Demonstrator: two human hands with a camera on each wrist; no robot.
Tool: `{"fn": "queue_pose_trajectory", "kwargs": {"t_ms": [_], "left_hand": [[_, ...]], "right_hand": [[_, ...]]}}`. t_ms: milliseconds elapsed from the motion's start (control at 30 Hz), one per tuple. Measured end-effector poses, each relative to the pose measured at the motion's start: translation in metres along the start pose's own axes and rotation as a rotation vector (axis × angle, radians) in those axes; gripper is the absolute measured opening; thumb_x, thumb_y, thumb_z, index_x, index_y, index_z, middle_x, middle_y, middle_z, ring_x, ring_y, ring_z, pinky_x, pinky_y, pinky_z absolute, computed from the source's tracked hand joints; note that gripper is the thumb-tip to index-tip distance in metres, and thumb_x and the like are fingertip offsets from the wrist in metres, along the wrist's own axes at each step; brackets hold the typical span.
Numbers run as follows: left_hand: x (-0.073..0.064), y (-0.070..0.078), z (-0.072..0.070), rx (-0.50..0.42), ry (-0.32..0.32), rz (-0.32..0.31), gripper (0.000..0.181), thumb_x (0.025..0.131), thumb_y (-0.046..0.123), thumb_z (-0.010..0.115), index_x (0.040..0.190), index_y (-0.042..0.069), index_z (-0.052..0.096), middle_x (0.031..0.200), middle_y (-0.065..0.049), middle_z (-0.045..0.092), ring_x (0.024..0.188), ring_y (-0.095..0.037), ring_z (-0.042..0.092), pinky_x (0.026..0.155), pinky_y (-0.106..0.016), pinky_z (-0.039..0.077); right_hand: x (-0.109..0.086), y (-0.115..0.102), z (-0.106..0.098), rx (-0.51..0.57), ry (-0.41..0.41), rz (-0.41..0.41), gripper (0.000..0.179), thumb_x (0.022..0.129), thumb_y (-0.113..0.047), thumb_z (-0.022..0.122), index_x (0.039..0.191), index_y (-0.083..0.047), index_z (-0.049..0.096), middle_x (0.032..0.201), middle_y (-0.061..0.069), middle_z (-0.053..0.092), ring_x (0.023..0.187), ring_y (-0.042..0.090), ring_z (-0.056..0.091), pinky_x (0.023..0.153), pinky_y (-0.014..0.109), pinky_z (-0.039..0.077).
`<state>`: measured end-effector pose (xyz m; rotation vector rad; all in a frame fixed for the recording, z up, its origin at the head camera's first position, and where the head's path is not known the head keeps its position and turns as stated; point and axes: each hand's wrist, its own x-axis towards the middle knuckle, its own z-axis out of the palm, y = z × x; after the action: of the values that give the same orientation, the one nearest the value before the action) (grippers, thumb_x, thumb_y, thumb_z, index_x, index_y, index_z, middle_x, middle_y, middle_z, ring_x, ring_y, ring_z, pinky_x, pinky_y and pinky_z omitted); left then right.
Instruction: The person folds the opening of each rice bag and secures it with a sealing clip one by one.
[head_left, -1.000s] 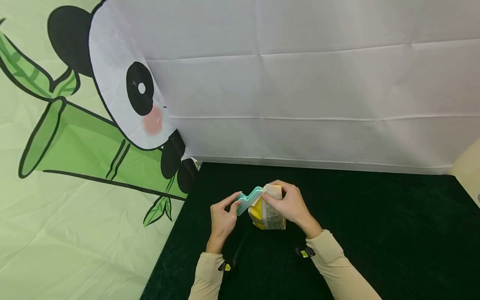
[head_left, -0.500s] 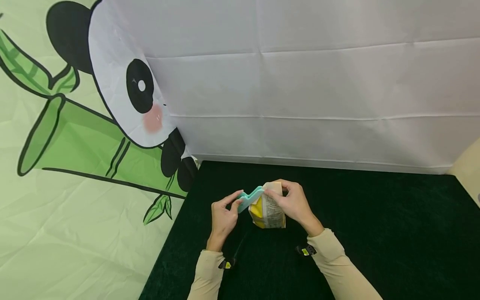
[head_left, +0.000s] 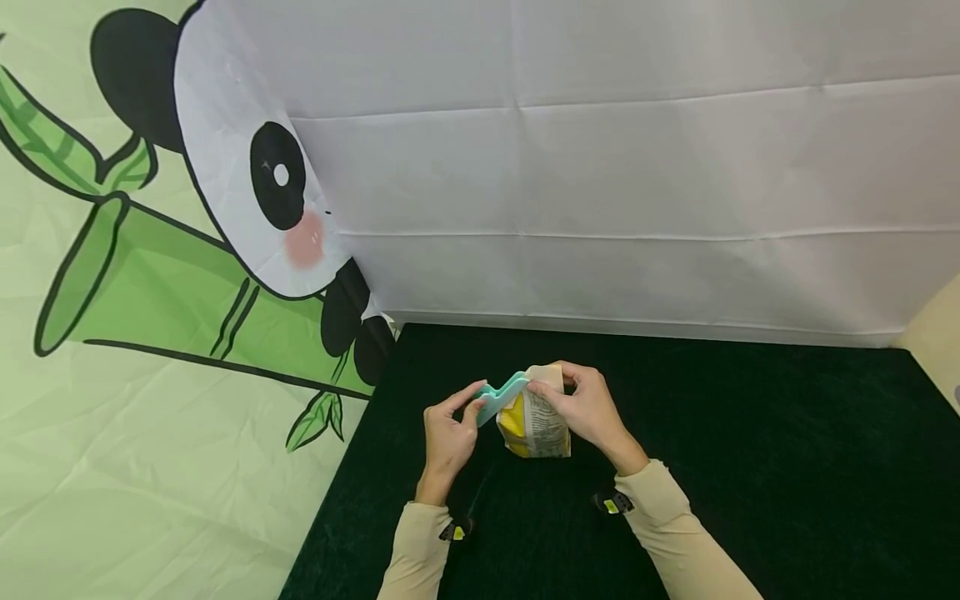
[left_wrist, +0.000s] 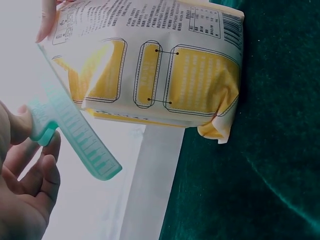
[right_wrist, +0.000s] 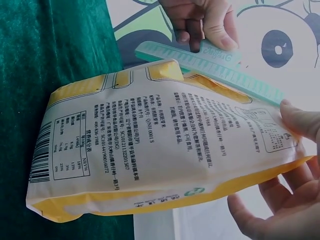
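Observation:
My left hand (head_left: 447, 433) pinches a teal bag clip (head_left: 498, 400) by its handle, thumb on one side and fingers on the other. The clip, printed with a piano-key pattern, slants along the upper side of a white and yellow food bag (head_left: 543, 429). In the right wrist view the clip (right_wrist: 220, 67) overlaps the bag's edge, one end right at the right thumb. My right hand (head_left: 592, 410) grips the bag's top end between thumb and fingers. Small print, a nutrition table and a barcode show on the bag (right_wrist: 150, 135), whose base is over the dark green cloth.
A dark green velvety cloth (head_left: 750, 433) covers the table. Behind it hangs a creased white sheet (head_left: 637, 167), and at the left a pale green sheet with a panda and bamboo print (head_left: 172, 283). Both wrists wear small black cameras.
The right thumb has shifted slightly at the bag's top near the clip's end. Otherwise both hands, the bag clip and the bag stay almost in place.

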<state>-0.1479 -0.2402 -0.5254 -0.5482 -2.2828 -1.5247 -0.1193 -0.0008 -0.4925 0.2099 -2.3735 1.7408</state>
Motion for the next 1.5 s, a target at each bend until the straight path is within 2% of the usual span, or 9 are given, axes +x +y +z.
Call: {"fn": "queue_pose_trajectory", "kwargs": {"t_ms": [67,200,300,600,767,967,1200,1400,1500], "left_hand": [[0.000,0.001,0.000,0.002,-0.003,-0.010,0.023,0.101,0.012,0.073,0.123,0.007,0.080,0.121,-0.009,0.081,0.102,-0.022,0.077,0.095,-0.053,0.062],[0.001,0.004,0.000,0.009,-0.019,-0.025,0.024,0.101,0.011,0.073,0.124,0.011,0.080,0.120,-0.008,0.081,0.096,-0.016,0.072,0.092,-0.036,0.060],[0.001,0.003,-0.001,0.012,-0.032,-0.017,0.026,0.101,0.010,0.072,0.126,0.009,0.078,0.118,-0.009,0.081,0.093,-0.015,0.068,0.087,-0.031,0.056],[0.001,-0.001,-0.005,0.012,-0.060,0.000,0.027,0.102,0.012,0.071,0.128,0.006,0.076,0.118,-0.008,0.079,0.098,-0.016,0.067,0.085,-0.041,0.058],[0.001,-0.001,-0.006,0.012,-0.068,-0.022,0.026,0.103,0.015,0.071,0.128,0.011,0.076,0.122,-0.006,0.077,0.103,-0.018,0.067,0.087,-0.041,0.058],[0.001,0.001,-0.007,0.009,-0.080,-0.063,0.028,0.104,0.016,0.070,0.131,0.014,0.074,0.121,-0.005,0.077,0.106,-0.018,0.068,0.090,-0.037,0.057],[0.002,0.002,-0.006,0.010,-0.081,-0.055,0.026,0.104,0.019,0.070,0.129,0.017,0.075,0.119,-0.005,0.078,0.103,-0.017,0.068,0.087,-0.030,0.056],[0.002,0.004,-0.007,0.027,-0.101,-0.057,0.031,0.104,0.017,0.070,0.135,0.015,0.071,0.121,-0.006,0.078,0.107,-0.021,0.069,0.091,-0.047,0.059],[0.002,0.008,-0.007,0.069,-0.118,-0.045,0.035,0.104,0.018,0.069,0.140,0.016,0.069,0.122,-0.006,0.077,0.108,-0.022,0.069,0.093,-0.054,0.059]], "right_hand": [[0.000,0.000,-0.001,-0.002,-0.004,0.002,0.026,0.100,-0.027,0.077,0.118,-0.008,0.077,0.112,0.012,0.080,0.098,0.023,0.074,0.088,0.048,0.065],[0.000,0.000,-0.003,0.001,-0.015,0.001,0.028,0.100,-0.027,0.077,0.120,-0.007,0.076,0.114,0.013,0.079,0.100,0.025,0.074,0.090,0.050,0.064],[-0.002,0.001,-0.005,-0.014,-0.037,-0.002,0.032,0.100,-0.027,0.077,0.124,-0.006,0.074,0.119,0.014,0.078,0.105,0.028,0.074,0.093,0.053,0.063],[-0.013,0.021,-0.009,-0.045,-0.109,-0.007,0.042,0.098,-0.027,0.079,0.135,-0.011,0.066,0.131,0.013,0.073,0.123,0.037,0.070,0.104,0.062,0.056],[-0.022,0.042,-0.009,-0.057,-0.175,0.024,0.053,0.097,-0.031,0.079,0.143,-0.013,0.060,0.137,0.013,0.069,0.131,0.038,0.065,0.112,0.062,0.051],[-0.029,0.057,-0.010,-0.078,-0.206,0.064,0.060,0.094,-0.029,0.081,0.147,-0.014,0.056,0.139,0.013,0.067,0.132,0.036,0.063,0.115,0.061,0.048],[-0.033,0.064,-0.012,-0.083,-0.196,0.097,0.063,0.094,-0.032,0.082,0.148,-0.014,0.056,0.141,0.014,0.066,0.133,0.035,0.062,0.115,0.062,0.047],[-0.034,0.069,-0.012,-0.092,-0.188,0.098,0.062,0.094,-0.032,0.081,0.148,-0.014,0.056,0.142,0.014,0.066,0.133,0.036,0.063,0.114,0.061,0.049],[-0.035,0.071,-0.012,-0.093,-0.189,0.096,0.061,0.094,-0.032,0.081,0.147,-0.015,0.056,0.141,0.014,0.066,0.132,0.035,0.063,0.113,0.061,0.049]]}}
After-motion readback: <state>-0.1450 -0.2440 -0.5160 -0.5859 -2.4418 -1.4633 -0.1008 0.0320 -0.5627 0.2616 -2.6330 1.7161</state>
